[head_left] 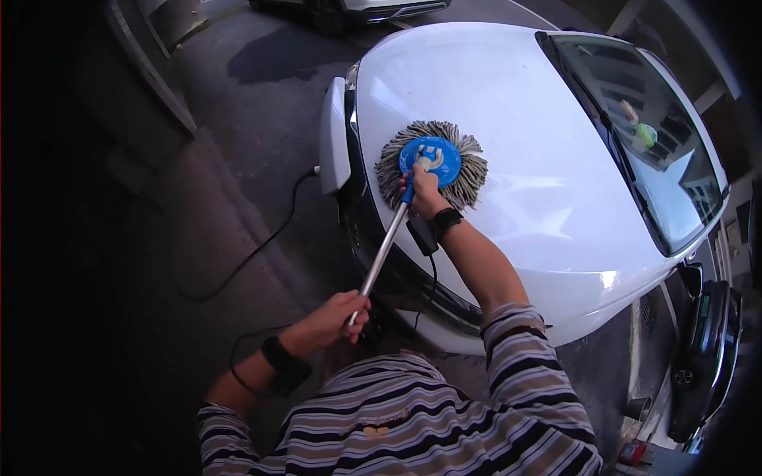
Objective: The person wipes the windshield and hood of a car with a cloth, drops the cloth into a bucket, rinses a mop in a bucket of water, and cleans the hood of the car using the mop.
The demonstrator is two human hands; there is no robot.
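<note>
A round mop with grey strands (468,181) and a blue disc (451,159) lies on the white hood (524,119) of a car, near its front edge. My right hand (425,193) is wrapped round the blue upper part of the pole, close to the disc. Lower down, my left hand (337,316) grips the silver pole (382,255) near its bottom end. The pole slants from the disc down toward my body. Both wrists wear black bands.
An open flap (335,139) sticks out at the car's front, with a black cable (274,238) plugged in there and trailing over the ground. Another car (349,9) stands beyond the hood. A dark car (705,357) is at the right, near a red object (633,453).
</note>
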